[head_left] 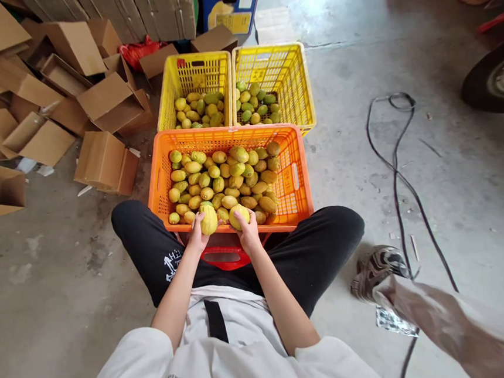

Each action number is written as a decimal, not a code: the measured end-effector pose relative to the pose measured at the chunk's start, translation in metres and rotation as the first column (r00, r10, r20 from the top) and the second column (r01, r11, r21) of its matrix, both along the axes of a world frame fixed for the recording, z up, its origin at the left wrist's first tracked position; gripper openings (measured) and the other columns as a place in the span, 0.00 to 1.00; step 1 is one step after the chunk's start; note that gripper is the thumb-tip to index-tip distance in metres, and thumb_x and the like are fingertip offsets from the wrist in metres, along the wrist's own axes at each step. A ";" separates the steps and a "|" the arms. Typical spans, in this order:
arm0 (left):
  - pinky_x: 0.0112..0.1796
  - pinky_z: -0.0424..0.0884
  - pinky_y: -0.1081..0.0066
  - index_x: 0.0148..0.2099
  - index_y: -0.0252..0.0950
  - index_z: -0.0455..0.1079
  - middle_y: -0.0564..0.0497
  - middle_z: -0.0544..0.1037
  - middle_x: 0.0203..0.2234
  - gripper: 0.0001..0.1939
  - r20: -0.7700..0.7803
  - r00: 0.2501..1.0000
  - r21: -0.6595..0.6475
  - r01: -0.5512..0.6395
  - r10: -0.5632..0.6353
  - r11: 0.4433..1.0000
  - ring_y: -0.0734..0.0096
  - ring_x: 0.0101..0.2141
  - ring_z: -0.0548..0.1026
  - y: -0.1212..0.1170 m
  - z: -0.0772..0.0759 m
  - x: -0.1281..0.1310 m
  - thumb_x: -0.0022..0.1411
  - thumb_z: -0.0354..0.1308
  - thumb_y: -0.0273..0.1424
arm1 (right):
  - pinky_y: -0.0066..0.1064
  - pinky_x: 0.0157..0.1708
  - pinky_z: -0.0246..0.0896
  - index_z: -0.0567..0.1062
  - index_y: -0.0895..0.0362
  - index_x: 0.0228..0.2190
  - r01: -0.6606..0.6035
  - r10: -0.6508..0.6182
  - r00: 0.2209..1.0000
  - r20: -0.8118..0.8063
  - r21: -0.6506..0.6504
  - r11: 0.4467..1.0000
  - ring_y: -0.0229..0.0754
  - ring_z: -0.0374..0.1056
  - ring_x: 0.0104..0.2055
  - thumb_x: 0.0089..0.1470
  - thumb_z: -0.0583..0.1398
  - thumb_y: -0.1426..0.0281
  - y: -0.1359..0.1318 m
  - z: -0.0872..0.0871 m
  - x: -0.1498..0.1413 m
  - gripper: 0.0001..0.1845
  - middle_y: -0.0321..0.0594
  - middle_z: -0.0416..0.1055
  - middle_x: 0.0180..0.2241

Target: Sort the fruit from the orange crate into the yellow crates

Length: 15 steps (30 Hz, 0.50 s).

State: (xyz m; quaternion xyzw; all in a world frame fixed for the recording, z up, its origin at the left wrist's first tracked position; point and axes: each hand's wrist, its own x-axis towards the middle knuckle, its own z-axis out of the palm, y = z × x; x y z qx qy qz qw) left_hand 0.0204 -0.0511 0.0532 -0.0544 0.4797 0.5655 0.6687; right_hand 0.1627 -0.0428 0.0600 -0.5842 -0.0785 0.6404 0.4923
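Observation:
My left hand (198, 236) is closed around a yellow-green lemon (209, 218), held upright over the near rim of the orange crate. Beside it, my right hand (248, 231) grips a second, yellow lemon (239, 217); the two fruits are close together but apart. Below and beyond both hands, the orange crate (300, 167) holds many loose lemons, green to brownish yellow, piled mostly at its left and middle. The undersides of both held lemons are hidden by my fingers.
Behind stand two yellow crates (192, 62) with greener lemons inside. Empty cardboard boxes (103, 161) are heaped at the left. A black cable (395, 167) lies on the floor at right, near another person's shoe (379, 267) and a wheel (474, 84).

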 end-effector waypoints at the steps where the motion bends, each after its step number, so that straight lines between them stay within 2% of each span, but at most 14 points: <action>1: 0.52 0.77 0.60 0.42 0.36 0.73 0.48 0.81 0.36 0.08 -0.006 1.000 -0.019 -0.024 0.024 1.000 0.65 0.41 0.80 0.001 0.001 0.000 0.62 0.62 0.34 | 0.31 0.27 0.71 0.68 0.50 0.42 0.001 -0.001 1.000 0.000 -0.002 1.000 0.42 0.77 0.30 0.38 0.73 0.58 0.000 0.000 0.000 0.30 0.31 0.76 0.36; 5: 0.50 0.78 0.63 0.41 0.37 0.73 0.47 0.81 0.35 0.08 -0.037 0.993 -0.111 -0.118 0.115 0.987 0.62 0.44 0.81 0.004 0.005 0.001 0.68 0.55 0.34 | 0.28 0.23 0.67 0.69 0.53 0.39 0.006 -0.006 0.999 -0.054 -0.007 1.000 0.42 0.76 0.29 0.44 0.68 0.53 0.001 -0.001 0.001 0.25 0.33 0.77 0.31; 11: 0.53 0.78 0.57 0.48 0.34 0.74 0.45 0.83 0.36 0.15 0.015 0.998 -0.141 -0.054 0.056 0.989 0.57 0.49 0.81 0.005 0.003 0.001 0.72 0.51 0.38 | 0.28 0.23 0.69 0.74 0.56 0.37 0.067 -0.084 0.983 -0.165 -0.107 0.992 0.43 0.77 0.27 0.57 0.59 0.57 0.008 0.005 0.004 0.15 0.37 0.78 0.28; 15: 0.54 0.76 0.55 0.51 0.32 0.74 0.41 0.83 0.39 0.19 0.051 0.998 -0.129 -0.019 0.026 0.992 0.56 0.50 0.80 0.005 -0.004 0.001 0.74 0.47 0.39 | 0.29 0.23 0.70 0.76 0.59 0.35 -0.005 -0.029 0.966 -0.258 -0.130 0.992 0.43 0.76 0.26 0.65 0.48 0.55 0.009 0.006 0.008 0.24 0.45 0.78 0.26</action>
